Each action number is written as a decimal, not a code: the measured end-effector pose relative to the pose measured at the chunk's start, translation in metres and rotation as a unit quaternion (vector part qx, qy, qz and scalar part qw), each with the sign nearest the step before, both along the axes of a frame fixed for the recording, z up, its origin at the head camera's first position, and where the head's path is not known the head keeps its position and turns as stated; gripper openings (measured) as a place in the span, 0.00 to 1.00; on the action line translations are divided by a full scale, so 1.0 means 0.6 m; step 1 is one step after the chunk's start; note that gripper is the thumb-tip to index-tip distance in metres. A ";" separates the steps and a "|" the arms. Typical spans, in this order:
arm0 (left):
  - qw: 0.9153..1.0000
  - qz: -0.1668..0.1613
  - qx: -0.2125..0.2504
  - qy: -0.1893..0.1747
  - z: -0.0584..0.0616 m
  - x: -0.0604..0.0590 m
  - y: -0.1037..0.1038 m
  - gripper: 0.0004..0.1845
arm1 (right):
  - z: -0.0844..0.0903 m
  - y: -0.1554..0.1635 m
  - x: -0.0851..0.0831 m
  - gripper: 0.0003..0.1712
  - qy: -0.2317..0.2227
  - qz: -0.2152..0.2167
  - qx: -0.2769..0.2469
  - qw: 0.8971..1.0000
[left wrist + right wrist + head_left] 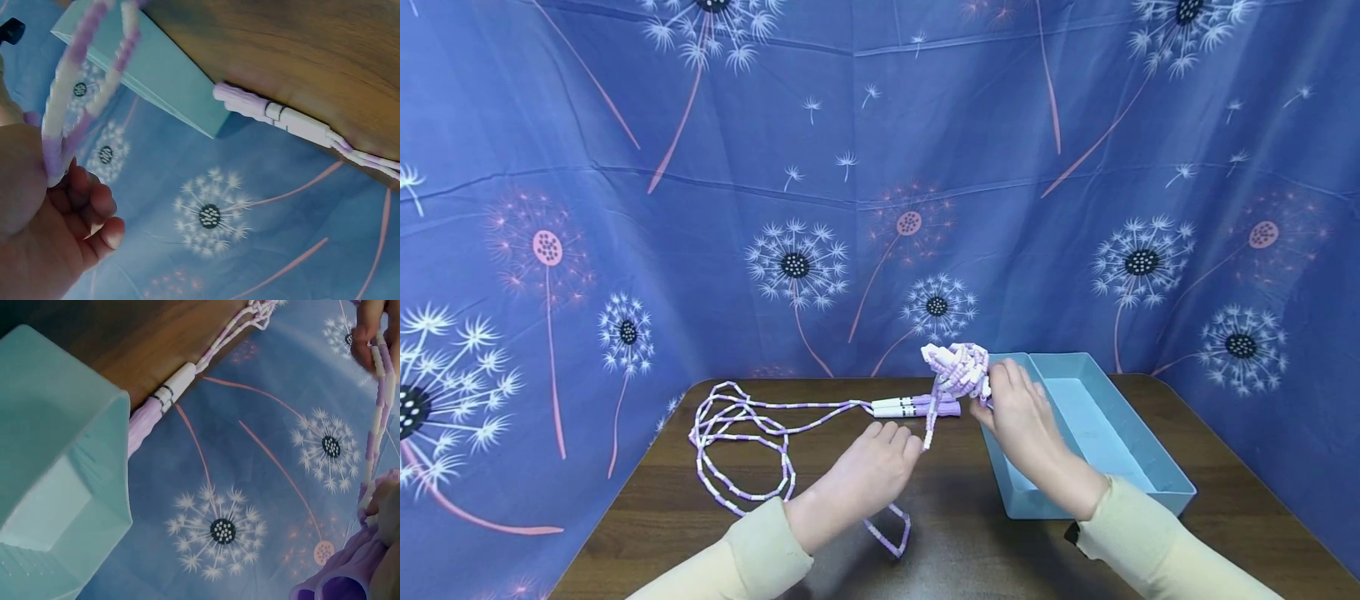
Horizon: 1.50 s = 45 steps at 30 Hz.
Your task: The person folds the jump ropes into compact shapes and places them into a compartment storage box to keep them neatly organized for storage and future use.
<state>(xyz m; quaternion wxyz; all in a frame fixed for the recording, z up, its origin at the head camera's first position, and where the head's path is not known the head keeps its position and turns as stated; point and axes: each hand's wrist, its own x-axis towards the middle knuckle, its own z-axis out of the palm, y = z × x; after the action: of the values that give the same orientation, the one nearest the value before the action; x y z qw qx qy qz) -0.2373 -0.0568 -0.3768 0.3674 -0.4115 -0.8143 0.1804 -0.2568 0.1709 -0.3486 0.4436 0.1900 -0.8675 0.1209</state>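
A bundled white-and-purple beaded jump rope (958, 372) is held up by my right hand (1022, 417) beside the blue box. Its purple handles (340, 575) show in the right wrist view, gripped together with the wound strands. My left hand (876, 462) pinches a doubled strand (59, 112) that runs to the bundle, and a short loop hangs below that hand. Behind my left hand, a second beaded jump rope (760, 497) lies on the table in loose loops. Its two white-and-purple handles (891, 407) lie side by side near the back edge.
A light blue open box (1157, 446) with a divider stands on the right of the brown wooden table (655, 517), partly behind my right hand. A blue cloth (850, 125) with dandelion prints hangs behind and around the table.
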 end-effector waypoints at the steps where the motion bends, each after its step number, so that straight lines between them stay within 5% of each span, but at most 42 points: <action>1: 1.000 -0.005 0.002 0.003 0.001 0.004 0.001 0.12 | 0.000 0.001 -0.001 0.18 0.005 -0.004 0.000 1.000; 11: 1.000 -0.007 0.012 0.014 0.011 0.033 0.012 0.13 | 0.000 0.005 -0.003 0.25 -0.005 -0.037 0.039 0.999; 18: 0.999 -0.015 0.021 0.042 0.018 0.046 0.020 0.22 | -0.010 0.009 -0.010 0.29 0.041 -0.059 0.084 0.994; 27: 0.998 -0.016 0.024 0.060 0.026 0.055 0.020 0.16 | -0.029 0.021 -0.019 0.32 0.086 -0.088 0.146 0.982; 33: 0.997 -0.033 0.023 0.071 0.039 0.054 0.019 0.14 | -0.043 0.020 -0.017 0.30 0.101 -0.101 0.209 0.967; 38: 0.996 -0.041 0.015 0.075 0.058 0.050 0.020 0.13 | -0.051 0.017 -0.015 0.06 0.130 -0.080 0.237 0.959; 45: 0.997 -0.043 -0.007 0.063 0.096 0.037 0.013 0.12 | -0.053 0.015 -0.008 0.12 0.140 -0.042 0.249 0.957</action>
<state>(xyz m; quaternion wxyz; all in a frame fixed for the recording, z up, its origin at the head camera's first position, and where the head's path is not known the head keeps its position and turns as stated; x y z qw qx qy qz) -0.2150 -0.0489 -0.3192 0.4227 -0.4369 -0.7695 0.1956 -0.2613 0.1802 -0.3801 0.5043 0.2725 -0.8064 -0.1453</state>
